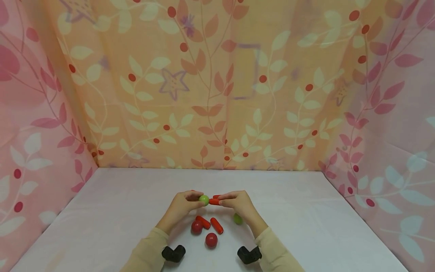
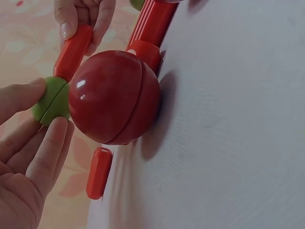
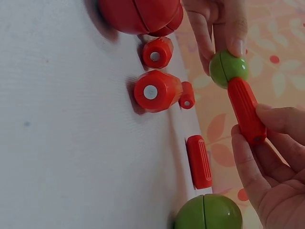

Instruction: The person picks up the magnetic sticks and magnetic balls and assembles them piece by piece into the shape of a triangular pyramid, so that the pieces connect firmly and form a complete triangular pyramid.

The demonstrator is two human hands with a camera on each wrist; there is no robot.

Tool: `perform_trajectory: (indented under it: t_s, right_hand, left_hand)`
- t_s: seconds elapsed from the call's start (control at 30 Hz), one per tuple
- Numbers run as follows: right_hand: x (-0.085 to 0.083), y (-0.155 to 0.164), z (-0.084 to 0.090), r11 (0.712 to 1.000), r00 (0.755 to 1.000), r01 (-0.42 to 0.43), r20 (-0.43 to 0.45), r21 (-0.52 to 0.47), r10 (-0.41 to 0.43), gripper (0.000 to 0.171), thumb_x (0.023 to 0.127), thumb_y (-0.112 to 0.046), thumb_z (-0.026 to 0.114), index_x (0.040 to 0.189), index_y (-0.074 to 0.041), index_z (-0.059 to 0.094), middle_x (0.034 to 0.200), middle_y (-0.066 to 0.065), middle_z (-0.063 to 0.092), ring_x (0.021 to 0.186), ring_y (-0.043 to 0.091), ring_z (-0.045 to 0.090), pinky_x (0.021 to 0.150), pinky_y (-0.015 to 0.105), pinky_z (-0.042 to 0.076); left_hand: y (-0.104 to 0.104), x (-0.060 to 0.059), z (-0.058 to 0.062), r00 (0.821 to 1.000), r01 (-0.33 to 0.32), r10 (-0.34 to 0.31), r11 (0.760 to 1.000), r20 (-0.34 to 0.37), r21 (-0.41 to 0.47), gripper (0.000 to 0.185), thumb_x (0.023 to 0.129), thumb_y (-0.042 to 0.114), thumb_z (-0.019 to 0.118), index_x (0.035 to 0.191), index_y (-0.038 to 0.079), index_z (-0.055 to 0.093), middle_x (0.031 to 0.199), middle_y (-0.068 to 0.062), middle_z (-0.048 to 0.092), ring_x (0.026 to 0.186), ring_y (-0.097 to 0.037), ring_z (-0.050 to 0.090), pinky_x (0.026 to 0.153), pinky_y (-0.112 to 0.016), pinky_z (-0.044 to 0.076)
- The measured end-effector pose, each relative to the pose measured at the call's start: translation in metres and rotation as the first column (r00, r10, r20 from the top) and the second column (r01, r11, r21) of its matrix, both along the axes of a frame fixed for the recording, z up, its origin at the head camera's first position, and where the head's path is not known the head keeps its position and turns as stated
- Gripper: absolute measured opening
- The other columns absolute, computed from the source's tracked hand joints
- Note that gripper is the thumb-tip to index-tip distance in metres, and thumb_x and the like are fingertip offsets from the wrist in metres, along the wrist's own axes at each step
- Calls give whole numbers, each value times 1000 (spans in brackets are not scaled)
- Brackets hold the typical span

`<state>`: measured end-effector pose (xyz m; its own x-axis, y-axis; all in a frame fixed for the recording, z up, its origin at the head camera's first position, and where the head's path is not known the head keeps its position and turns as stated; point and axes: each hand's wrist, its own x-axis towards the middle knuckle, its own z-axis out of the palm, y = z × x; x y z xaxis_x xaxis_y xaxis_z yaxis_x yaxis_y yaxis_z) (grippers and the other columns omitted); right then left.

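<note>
Head view: my left hand (image 1: 181, 204) pinches green ball (image 1: 204, 200), right hand (image 1: 238, 203) grips red rod (image 1: 214, 201). Both look hard, light, glossy plastic; hold rod mid-shaft.

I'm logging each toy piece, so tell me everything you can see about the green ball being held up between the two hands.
The green ball is small, smooth and glossy, plastic by the look of it, with a seam running round its middle like two joined halves. The left hand pinches it in its fingertips above the white table. One end of a ribbed red rod, held by the right hand, meets it. A second green ball lies apart on the table.
</note>
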<state>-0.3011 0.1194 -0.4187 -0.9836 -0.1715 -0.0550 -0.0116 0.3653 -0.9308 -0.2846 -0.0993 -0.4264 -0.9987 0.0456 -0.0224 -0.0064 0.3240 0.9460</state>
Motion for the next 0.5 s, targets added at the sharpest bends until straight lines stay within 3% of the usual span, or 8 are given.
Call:
perform_trajectory:
  t_s: [0.5]
  right_hand:
    - [4, 5, -1, 999, 1000, 6, -7, -41, -7, 20, 87, -20, 75, 102, -7, 79, 109, 8, 75, 101, 20, 62, 87, 35, 49]
  left_hand:
    - [4, 2, -1, 1000, 11, -10, 999, -16, 52, 36, 83, 23, 81, 115, 8, 72, 111, -5, 73, 105, -19, 63, 98, -42, 54]
